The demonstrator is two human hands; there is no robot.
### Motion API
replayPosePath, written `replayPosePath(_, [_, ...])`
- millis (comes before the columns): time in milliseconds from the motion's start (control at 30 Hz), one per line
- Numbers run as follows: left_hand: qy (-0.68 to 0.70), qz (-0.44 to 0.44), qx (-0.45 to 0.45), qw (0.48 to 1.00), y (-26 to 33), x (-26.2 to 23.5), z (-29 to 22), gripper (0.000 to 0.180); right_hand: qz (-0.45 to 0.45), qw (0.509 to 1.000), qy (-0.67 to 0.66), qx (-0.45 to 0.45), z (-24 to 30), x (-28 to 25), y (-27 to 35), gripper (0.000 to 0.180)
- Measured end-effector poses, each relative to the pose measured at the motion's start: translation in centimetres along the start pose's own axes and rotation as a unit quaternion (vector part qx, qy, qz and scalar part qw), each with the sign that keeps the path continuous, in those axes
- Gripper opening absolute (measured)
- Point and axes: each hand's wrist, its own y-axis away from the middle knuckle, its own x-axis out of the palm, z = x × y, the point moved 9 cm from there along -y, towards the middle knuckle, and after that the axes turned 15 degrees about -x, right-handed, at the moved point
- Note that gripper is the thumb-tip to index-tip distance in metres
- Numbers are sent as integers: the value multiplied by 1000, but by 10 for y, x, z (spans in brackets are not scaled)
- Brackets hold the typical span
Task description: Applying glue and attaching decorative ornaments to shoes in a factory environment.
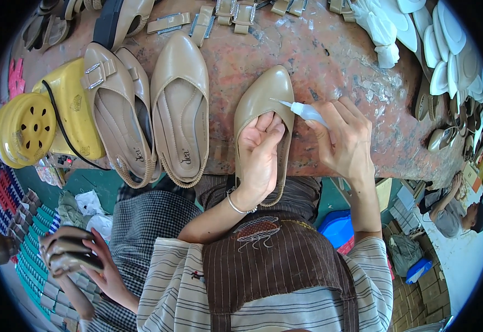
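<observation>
A beige pointed slingback flat (272, 83) lies toe-away at the table's front edge. My left hand (258, 152) holds it, fingers tucked inside the opening under the upper and the palm turned up. In my right hand (344, 138) is a small translucent white squeeze bottle (306, 112), tilted to the left. Its thin needle tip is at the top of the shoe's upper; whether it touches cannot be made out. To the left, a matching plain shoe (180, 61) lies beside a shoe with a bow (106, 74).
A yellow blower-like machine (34, 130) with a black cord sits at left. Loose fabric bows (201, 25) line the far edge; white shoe-shaped pads (446, 44) pile up far right. A co-worker's hands (100, 260) hold shoes at lower left; another person (457, 213) is at right.
</observation>
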Motion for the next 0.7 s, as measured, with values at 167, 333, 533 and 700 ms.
replayPosePath(167, [-3, -9, 5, 1000, -1, -7, 2, 36, -58, 994, -88, 19, -20, -7, 8, 17])
replayPosePath(333, [10, 23, 2, 1000, 0, -6, 2, 29, -358, 866, -278, 212, -98, -10, 72, 21])
replayPosePath(533, [15, -5, -14, 1000, -2, -15, 5, 21, -379, 897, -56, 221, -118, -16, 88, 21])
replayPosePath(700, [11, -18, -11, 1000, -1, -11, 2, 22, -512, 828, 217, 77, -26, -50, 85, 32])
